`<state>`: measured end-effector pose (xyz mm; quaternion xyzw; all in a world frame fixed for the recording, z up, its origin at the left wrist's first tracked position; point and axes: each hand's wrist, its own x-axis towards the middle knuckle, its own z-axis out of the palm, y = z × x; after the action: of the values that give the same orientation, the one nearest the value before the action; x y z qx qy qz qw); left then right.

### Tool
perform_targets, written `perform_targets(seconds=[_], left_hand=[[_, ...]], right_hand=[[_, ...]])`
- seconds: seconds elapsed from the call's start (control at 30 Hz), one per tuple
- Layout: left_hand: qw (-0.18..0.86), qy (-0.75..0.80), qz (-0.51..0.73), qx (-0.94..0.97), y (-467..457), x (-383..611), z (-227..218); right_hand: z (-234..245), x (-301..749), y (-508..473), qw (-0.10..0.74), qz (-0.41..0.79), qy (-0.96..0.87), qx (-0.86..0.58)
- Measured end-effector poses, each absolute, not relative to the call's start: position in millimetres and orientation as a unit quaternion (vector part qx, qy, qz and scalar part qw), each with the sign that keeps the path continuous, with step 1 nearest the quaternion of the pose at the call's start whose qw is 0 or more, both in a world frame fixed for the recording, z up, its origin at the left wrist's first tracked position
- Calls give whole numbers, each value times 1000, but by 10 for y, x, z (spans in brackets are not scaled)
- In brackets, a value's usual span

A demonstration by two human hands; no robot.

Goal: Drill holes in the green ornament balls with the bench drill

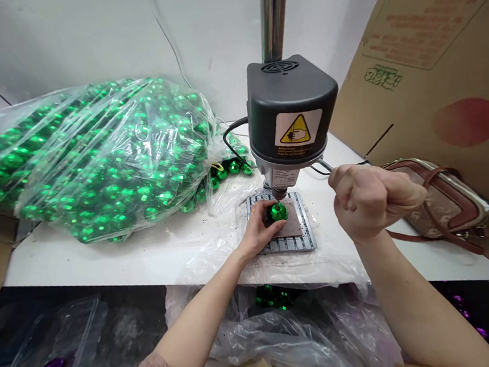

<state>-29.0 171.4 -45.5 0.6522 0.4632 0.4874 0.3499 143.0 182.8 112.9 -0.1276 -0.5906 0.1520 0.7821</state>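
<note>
A shiny green faceted ball (279, 211) sits on the base plate under the drill press (293, 110). My left hand (262, 225) is closed round the ball's left side, thumb in front and fingers behind. The drill chuck (279, 193) is right above the ball, its bit at the ball's top. My right hand (369, 198) is a closed fist at the right of the drill head, around the end of the feed lever (325, 165); most of the lever is hidden by the fist. Under the ball lies a flat brown board (293, 225) on the slotted metal base (309, 240).
A large clear bag of green balls (117, 154) covers the table's left side. Several loose green balls (234, 166) lie behind the base. A handbag (446, 194) and a big cardboard box (432, 75) stand at the right. Plastic sheeting (275, 335) hangs below the table edge.
</note>
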Motion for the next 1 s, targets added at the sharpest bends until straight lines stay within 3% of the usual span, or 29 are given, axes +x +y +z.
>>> perform_targets(seconds=[0.63, 0.8, 1.0], left_hand=[[350, 470, 485, 650, 1702, -279, -445], [356, 475, 487, 641, 1695, -264, -441], [296, 507, 531, 611, 1534, -192, -264]], right_hand=[[838, 1467, 1905, 759, 71, -645, -56], [1274, 1377, 1830, 797, 160, -556, -172], [1914, 1354, 1991, 733, 319, -540, -263]])
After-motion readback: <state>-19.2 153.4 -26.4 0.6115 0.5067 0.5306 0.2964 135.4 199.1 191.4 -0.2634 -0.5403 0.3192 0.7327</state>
